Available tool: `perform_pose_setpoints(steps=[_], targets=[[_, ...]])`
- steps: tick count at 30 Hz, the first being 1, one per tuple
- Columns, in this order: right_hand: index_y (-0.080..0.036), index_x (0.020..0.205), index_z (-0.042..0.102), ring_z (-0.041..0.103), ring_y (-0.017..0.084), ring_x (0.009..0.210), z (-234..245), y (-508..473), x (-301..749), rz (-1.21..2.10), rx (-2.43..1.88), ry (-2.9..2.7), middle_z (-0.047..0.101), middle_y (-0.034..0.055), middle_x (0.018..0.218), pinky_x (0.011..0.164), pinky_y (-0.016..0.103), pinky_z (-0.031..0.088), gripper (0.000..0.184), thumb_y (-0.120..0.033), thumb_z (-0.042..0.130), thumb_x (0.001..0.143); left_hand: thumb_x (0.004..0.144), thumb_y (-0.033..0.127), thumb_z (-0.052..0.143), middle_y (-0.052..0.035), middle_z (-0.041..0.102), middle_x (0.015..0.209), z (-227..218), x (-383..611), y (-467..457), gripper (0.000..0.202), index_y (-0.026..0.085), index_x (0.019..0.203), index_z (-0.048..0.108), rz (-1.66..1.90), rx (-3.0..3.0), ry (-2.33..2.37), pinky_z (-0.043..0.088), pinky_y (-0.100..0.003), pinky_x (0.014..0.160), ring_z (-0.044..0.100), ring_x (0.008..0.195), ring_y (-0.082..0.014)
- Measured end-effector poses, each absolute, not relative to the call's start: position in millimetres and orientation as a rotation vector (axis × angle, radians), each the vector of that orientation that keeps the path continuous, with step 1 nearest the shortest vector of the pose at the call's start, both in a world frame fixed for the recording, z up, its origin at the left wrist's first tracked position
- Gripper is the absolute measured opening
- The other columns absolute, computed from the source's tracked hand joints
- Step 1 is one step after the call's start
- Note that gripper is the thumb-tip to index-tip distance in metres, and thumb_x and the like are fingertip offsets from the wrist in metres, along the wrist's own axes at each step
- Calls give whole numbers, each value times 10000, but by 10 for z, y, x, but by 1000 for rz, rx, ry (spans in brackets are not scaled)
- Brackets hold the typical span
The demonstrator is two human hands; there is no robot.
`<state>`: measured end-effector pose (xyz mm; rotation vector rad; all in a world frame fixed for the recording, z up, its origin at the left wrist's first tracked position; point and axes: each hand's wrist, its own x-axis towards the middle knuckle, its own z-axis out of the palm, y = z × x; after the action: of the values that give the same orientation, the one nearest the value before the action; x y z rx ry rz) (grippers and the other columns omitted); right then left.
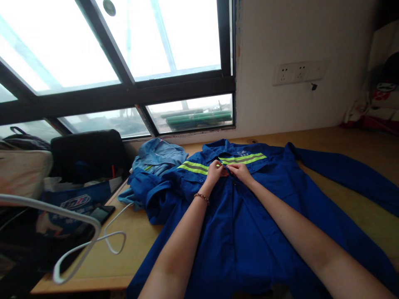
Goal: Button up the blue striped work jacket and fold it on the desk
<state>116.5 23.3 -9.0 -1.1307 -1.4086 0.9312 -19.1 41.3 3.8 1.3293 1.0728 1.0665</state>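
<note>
On the wooden table, the blue long-sleeved work jacket lies front up, its collar at the far end. At the jacket's upper front opening, between its yellow-green reflective strips, the left hand and right hand nearly meet, the fingers of each pinching the edge of the cloth; whether a button sits between them I cannot tell. One sleeve stretches out right of the jacket's body; the other is bunched on its left, against a crumpled light-blue garment. Left of the jacket loops a white cable; beyond it, right, is a wall socket panel.
</note>
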Motion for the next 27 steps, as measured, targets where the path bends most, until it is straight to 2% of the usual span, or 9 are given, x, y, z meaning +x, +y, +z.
perform_pose_setpoints(steps=[4, 7, 15, 18, 22, 27], targets=[[-159, 794, 689, 599, 166, 636, -152, 262, 1146, 812, -1135, -1396, 672, 38, 690, 606, 279, 476, 255, -342, 546, 688, 674, 219, 639, -16, 612, 561, 64, -193, 365, 213, 162, 726, 441, 1093, 1171, 920, 506, -271, 529, 608, 506, -145], [-176, 786, 689, 608, 186, 784, -177, 270, 1145, 733, -1118, -1419, 676, 48, 821, 726, 303, 470, 210, -309, 555, 695, 651, 200, 661, -41, 626, 592, 25, -226, 349, 246, 151, 727, 432, 1052, 1138, 876, 510, -265, 554, 620, 541, -149], [-191, 774, 691, 593, 163, 722, -144, 195, 1124, 550, -1173, -1489, 649, 45, 778, 683, 284, 461, 158, -240, 557, 709, 605, 162, 663, -45, 620, 611, -24, -241, 372, 228, 147, 698, 456, 1076, 1152, 878, 514, -289, 556, 616, 548, -161], [-173, 749, 682, 576, 152, 670, -148, 182, 1119, 494, -1215, -1493, 628, 45, 749, 644, 275, 455, 142, -237, 566, 700, 636, 226, 636, -21, 591, 563, -1, -211, 354, 194, 155, 673, 458, 1084, 1158, 927, 505, -297, 516, 591, 497, -155], [-157, 703, 655, 547, 138, 621, -153, 176, 1101, 449, -1246, -1534, 593, 34, 701, 620, 267, 447, 97, -220, 585, 682, 653, 321, 629, 14, 530, 504, 26, -157, 308, 262, 171, 612, 417, 1137, 1306, 1029, 481, -272, 453, 558, 466, -147], [-161, 695, 622, 522, 130, 624, -127, 149, 1067, 412, -1254, -1593, 567, 25, 716, 622, 262, 436, 48, -166, 580, 671, 634, 186, 613, 47, 453, 470, 10, -121, 314, 241, 173, 565, 382, 1191, 1294, 1138, 441, -225, 414, 512, 432, -116]])
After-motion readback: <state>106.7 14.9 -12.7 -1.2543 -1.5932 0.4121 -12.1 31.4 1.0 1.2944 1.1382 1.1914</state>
